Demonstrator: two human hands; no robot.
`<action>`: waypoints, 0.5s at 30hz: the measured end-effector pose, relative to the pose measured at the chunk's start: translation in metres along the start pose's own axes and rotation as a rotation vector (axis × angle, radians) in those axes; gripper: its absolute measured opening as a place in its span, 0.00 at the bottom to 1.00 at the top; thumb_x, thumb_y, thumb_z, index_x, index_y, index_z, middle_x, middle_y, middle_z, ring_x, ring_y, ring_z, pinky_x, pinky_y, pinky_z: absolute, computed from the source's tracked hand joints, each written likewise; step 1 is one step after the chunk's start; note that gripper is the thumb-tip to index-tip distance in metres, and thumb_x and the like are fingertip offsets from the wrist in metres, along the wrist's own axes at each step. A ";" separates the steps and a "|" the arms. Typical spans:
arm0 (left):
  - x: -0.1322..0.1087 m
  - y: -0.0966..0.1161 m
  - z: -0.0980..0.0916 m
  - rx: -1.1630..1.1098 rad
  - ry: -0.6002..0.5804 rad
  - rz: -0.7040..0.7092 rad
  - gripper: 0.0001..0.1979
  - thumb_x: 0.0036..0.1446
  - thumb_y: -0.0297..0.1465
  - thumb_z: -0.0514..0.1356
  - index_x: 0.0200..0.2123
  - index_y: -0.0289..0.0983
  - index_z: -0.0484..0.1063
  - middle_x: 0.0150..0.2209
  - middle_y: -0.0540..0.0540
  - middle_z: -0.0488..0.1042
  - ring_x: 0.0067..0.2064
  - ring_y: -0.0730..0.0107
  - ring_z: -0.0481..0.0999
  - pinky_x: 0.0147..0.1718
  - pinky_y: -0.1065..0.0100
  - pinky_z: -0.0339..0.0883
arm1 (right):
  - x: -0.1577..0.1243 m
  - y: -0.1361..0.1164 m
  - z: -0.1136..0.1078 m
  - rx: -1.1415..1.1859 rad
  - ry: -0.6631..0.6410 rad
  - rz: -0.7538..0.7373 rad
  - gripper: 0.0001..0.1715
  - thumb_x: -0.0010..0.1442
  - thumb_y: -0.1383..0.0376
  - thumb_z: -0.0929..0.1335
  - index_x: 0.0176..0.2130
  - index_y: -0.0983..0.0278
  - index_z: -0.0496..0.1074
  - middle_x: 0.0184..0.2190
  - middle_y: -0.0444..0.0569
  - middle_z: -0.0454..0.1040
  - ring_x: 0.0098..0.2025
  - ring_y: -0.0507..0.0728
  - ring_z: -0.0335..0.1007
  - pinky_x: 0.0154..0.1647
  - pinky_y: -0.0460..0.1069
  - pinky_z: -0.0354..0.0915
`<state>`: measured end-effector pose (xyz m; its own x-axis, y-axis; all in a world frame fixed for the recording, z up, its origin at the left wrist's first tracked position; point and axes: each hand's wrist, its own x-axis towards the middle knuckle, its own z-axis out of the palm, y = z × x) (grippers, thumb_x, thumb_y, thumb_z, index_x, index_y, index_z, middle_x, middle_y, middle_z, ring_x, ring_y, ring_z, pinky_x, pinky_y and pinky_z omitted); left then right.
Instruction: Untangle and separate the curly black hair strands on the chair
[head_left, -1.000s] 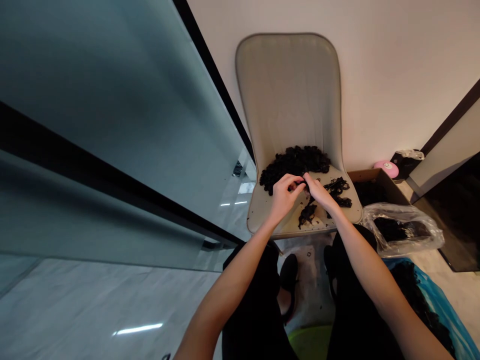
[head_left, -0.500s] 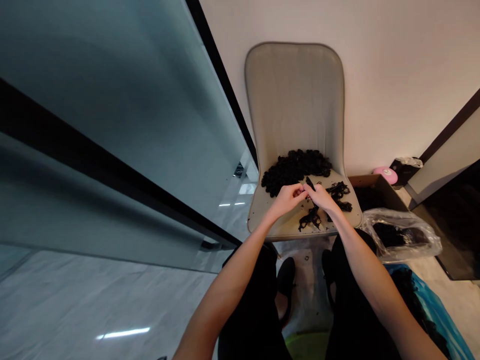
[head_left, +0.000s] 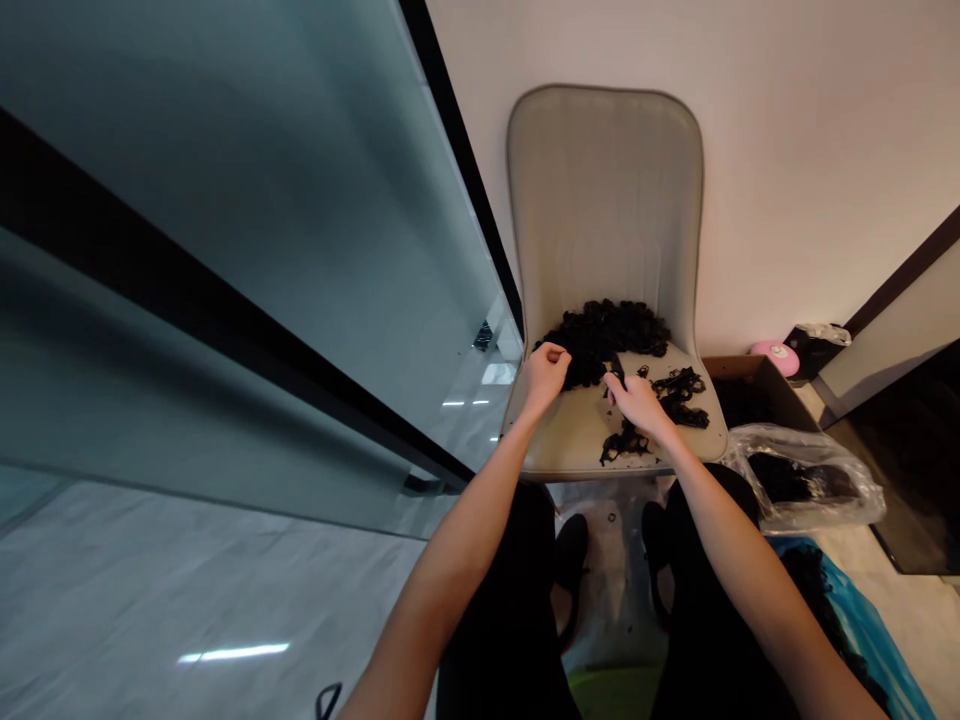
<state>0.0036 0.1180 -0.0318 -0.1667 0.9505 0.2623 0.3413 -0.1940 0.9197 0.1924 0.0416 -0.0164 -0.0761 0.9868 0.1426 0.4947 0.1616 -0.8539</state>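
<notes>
The bare left forearm (head_left: 457, 590) and right forearm (head_left: 750, 580) angle inward from the bottom of the view. The left hand (head_left: 546, 375) is raised higher, its wrist bent and its fingers (head_left: 556, 353) curled into a loose bunch. The right hand (head_left: 637, 405) sits lower, near the left but not touching it, its fingers (head_left: 613, 390) angled down and drawn together.
</notes>
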 end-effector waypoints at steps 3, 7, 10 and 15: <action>0.017 -0.014 -0.009 0.298 0.058 0.145 0.09 0.51 0.27 0.63 0.39 0.37 0.72 0.33 0.46 0.75 0.35 0.64 0.72 0.39 0.66 0.61 | -0.001 0.001 0.004 -0.088 -0.114 -0.017 0.33 0.70 0.51 0.62 0.18 0.62 0.72 0.18 0.48 0.72 0.27 0.56 0.69 0.41 0.49 0.60; 0.049 -0.002 -0.002 0.474 0.062 0.223 0.07 0.58 0.29 0.62 0.41 0.37 0.73 0.40 0.41 0.79 0.42 0.60 0.75 0.45 0.62 0.63 | 0.000 -0.006 0.005 -0.236 -0.194 0.053 0.29 0.69 0.51 0.65 0.22 0.63 0.75 0.23 0.52 0.76 0.30 0.58 0.72 0.40 0.50 0.62; 0.071 0.022 0.011 0.631 -0.042 0.272 0.07 0.60 0.30 0.61 0.43 0.38 0.75 0.45 0.40 0.79 0.48 0.56 0.76 0.51 0.58 0.63 | -0.004 -0.017 -0.002 -0.381 -0.179 0.097 0.25 0.67 0.50 0.67 0.30 0.66 0.78 0.29 0.55 0.79 0.34 0.60 0.74 0.38 0.50 0.63; 0.050 0.053 0.014 0.790 -0.163 0.212 0.10 0.57 0.27 0.63 0.43 0.36 0.78 0.48 0.36 0.79 0.50 0.51 0.76 0.52 0.53 0.64 | -0.032 -0.020 -0.018 -0.272 -0.062 -0.001 0.19 0.68 0.56 0.65 0.41 0.67 0.79 0.37 0.55 0.82 0.41 0.62 0.77 0.44 0.50 0.65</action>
<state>0.0257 0.1586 0.0259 0.0895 0.9480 0.3054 0.9091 -0.2030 0.3638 0.2003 0.0065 0.0054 -0.1256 0.9865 0.1047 0.7082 0.1631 -0.6869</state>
